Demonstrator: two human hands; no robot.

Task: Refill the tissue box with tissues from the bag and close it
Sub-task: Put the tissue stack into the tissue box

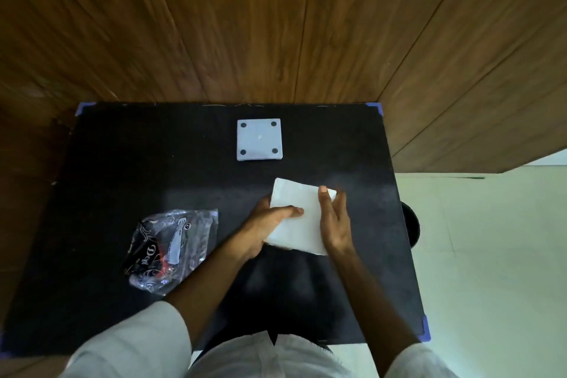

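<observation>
A white stack of folded tissues (299,218) is held over the middle of the black table (122,163). My left hand (267,224) grips its left edge, thumb lying across the top. My right hand (334,221) clasps its right edge, fingers reaching along the far corner. The tissue box (259,139) sits at the back centre, a pale grey square with four dark round feet facing up, so it looks upside down. A crumpled clear plastic bag (171,252) with black and red print lies at the front left, apart from both hands.
Brown wood panelling (276,24) rises behind the table. Blue corner guards (376,107) mark the table's corners. A dark round object (411,225) sits just off the right edge over a pale tiled floor (491,255). My white-clad lap is at the bottom.
</observation>
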